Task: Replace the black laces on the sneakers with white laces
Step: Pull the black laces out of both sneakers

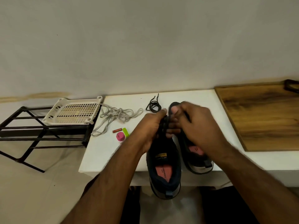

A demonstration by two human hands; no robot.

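Two dark sneakers with pink insoles stand toe-away on the white table (103,152). The left sneaker (165,172) overhangs the front edge; the right sneaker (197,160) sits beside it. My left hand (150,128) grips the left sneaker's lace area, fingers curled on its black lace. My right hand (192,123) meets it from the right, fingers curled at the same laces; what it pinches is hidden. A loose black lace (153,105) lies coiled behind the shoes. White laces (116,117) lie tangled to the left.
A battery (116,130), a green piece (125,132) and a pink round thing (120,136) lie near the white laces. A white perforated tray (72,110) rests on a black metal rack (32,135) at left. A wooden board (262,117) covers the table's right.
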